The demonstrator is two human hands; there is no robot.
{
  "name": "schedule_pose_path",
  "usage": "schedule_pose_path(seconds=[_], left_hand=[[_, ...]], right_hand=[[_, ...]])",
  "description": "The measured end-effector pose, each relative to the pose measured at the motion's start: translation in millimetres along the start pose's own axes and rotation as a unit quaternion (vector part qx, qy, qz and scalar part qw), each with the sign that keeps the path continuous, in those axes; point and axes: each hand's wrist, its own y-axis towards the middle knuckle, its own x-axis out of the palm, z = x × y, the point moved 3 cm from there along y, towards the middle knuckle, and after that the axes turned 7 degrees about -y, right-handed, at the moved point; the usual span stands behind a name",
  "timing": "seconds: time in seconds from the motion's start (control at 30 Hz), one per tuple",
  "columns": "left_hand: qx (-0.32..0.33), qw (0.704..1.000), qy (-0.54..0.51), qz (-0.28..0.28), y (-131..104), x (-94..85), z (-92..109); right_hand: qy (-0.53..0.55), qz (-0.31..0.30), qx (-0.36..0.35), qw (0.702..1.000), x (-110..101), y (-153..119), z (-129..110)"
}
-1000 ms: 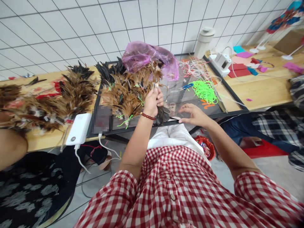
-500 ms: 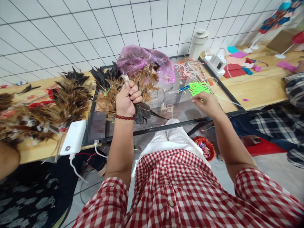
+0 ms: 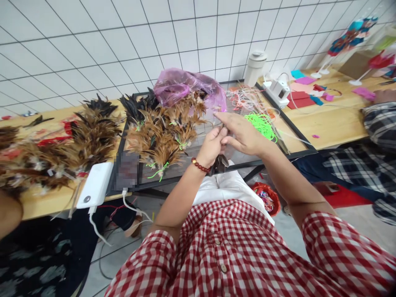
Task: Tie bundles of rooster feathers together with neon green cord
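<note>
My left hand (image 3: 213, 146) is closed around a bundle of dark feathers (image 3: 220, 164), whose tips hang below the fist. My right hand (image 3: 243, 132) meets it at the upper end of the bundle, fingers stretched out and thumb apart, touching the left hand. Whether a thin cord lies between the hands, I cannot make out. Behind my right hand is a pile of neon green cords (image 3: 261, 126). To the left lie brown feather bundles (image 3: 163, 146), some tied with green cord.
A pink plastic bag (image 3: 173, 84) rests behind the feathers. White and orange strings (image 3: 244, 100), a white bottle (image 3: 255, 68) and a white power adapter (image 3: 278, 93) stand along the back. A power bank (image 3: 95, 185) lies left. Co-workers sit on both sides.
My left hand has moved right and down with the dark feathers. My right hand has left the green cords and come over to the left hand.
</note>
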Motion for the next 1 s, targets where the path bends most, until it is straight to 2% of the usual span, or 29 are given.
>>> schedule_pose_path(seconds=[0.17,0.3,0.5,0.67,0.77,0.87,1.0], left_hand=[[0.009,0.999,-0.003,0.043,-10,-0.4,-12],[0.029,0.998,-0.007,0.054,-11,-0.1,-24],[0.028,1.0,-0.002,0.015,-14,7.4,-25],[-0.007,1.0,-0.005,0.008,-25,11.7,-27],[0.006,1.0,-0.005,0.009,-31,10.2,-28],[0.02,1.0,0.009,-0.02,-35,11.6,-27],[0.012,0.999,0.01,-0.048,-42,16.0,-24]], right_hand=[[0.017,-0.034,-0.044,0.998,9,-11,9],[0.031,-0.026,-0.031,0.999,2,-15,10],[-0.06,-0.042,-0.014,0.997,-2,-17,9],[-0.083,-0.047,-0.019,0.995,0,-24,4],[-0.046,-0.037,-0.025,0.998,-4,-30,-2],[0.01,-0.018,-0.031,0.999,-12,-31,-10],[-0.004,-0.032,-0.046,0.998,-14,-27,-19]])
